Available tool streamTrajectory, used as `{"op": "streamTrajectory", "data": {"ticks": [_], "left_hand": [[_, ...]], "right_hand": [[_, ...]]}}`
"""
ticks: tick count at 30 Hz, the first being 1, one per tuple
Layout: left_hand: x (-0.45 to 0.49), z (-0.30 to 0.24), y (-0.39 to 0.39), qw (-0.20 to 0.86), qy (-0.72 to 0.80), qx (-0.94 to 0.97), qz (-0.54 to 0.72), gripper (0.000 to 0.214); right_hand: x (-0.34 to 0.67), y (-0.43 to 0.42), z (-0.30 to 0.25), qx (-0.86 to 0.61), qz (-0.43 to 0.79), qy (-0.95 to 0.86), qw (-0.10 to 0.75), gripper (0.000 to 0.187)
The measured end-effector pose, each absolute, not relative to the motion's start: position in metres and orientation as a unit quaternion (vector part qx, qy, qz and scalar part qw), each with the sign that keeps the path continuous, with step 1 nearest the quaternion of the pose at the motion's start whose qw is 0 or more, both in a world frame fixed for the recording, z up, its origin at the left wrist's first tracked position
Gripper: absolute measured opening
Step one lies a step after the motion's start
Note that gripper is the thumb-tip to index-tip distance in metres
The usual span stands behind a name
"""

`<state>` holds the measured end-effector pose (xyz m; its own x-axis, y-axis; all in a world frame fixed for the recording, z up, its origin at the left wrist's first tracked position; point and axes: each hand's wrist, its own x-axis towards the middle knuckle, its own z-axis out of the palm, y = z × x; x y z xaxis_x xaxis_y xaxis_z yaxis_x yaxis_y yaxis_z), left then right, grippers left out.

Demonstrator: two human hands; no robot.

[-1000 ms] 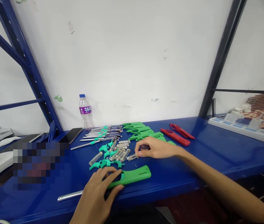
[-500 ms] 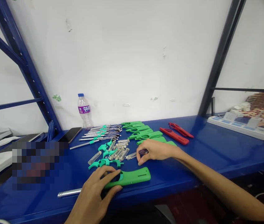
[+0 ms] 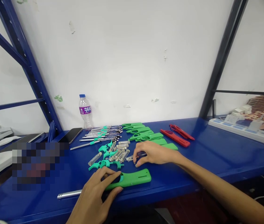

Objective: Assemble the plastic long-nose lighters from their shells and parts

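Observation:
My left hand (image 3: pixel 96 196) rests on the near end of a green plastic handle (image 3: pixel 134 179) with a silver metal tube (image 3: pixel 68 195) sticking out to the left; its fingers curl over the handle. My right hand (image 3: pixel 154 153) lies just behind that handle, fingers pinched on a small dark part beside a heap of small clear tubes (image 3: pixel 120 153). Teal trigger pieces (image 3: pixel 105 155) lie left of the tubes. Behind them are a row of silver rods (image 3: pixel 101 132) and a stack of green handles (image 3: pixel 141 132).
Two red handles (image 3: pixel 177 134) lie to the right on the blue shelf (image 3: pixel 216 152). A water bottle (image 3: pixel 85 111) stands by the white wall, a phone (image 3: pixel 71 135) beside it. A white power strip (image 3: pixel 241 130) sits at far right. Blue and black shelf posts rise on both sides.
My right hand has shifted slightly left and nearer along the shelf, still pinching the small part by the clear tubes. My left hand stays on the green handle.

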<state>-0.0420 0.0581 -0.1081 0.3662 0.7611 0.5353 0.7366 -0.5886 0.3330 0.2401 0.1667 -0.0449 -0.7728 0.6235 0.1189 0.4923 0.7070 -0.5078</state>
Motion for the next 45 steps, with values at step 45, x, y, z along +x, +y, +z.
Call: {"op": "streamTrajectory", "data": {"ticks": [45], "left_hand": [[-0.040, -0.117, 0.059, -0.036, 0.432, 0.833, 0.345, 0.030]], "right_hand": [[0.258, 0.079, -0.092, -0.409, 0.162, -0.787, 0.432, 0.014]]}}
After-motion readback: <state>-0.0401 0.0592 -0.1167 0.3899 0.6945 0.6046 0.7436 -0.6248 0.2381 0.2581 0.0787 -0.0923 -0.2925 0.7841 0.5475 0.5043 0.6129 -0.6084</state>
